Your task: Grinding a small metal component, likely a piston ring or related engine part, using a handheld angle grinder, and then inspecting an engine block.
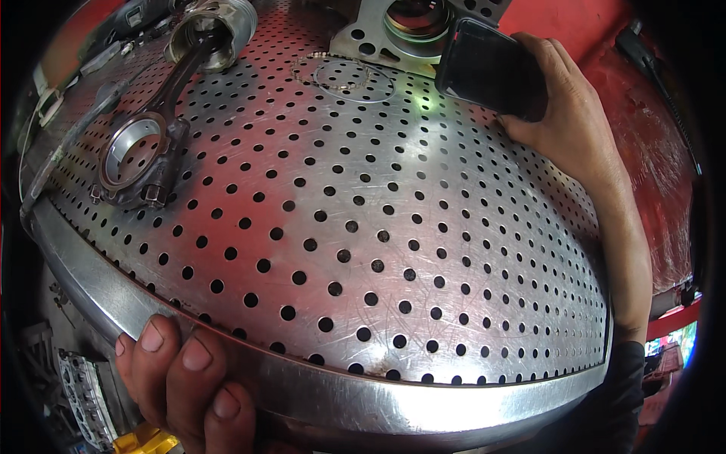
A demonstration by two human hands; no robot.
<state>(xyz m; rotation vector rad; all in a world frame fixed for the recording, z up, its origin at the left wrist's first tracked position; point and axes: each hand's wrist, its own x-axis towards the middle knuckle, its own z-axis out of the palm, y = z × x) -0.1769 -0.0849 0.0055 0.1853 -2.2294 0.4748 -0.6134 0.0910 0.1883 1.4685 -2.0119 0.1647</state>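
Observation:
My left hand (178, 371) grips the metal rim (454, 401) of a perforated steel worktop (302, 197) at the lower left. My right hand (563, 113) is closed around a black smartphone (490, 68) at the upper right, held beside a metal part (359, 30) with a large bore. A connecting rod (166, 94) attached to a piston (223, 23) lies at the left, its big end toward me. Thin rings (354, 101) lie on the worktop near the phone.
A long metal strip (83, 129) runs along the worktop's left side. A scratched red surface (650, 204) stands behind my right arm. Below at the lower left are a metal engine part (87, 401) and a yellow object (140, 440).

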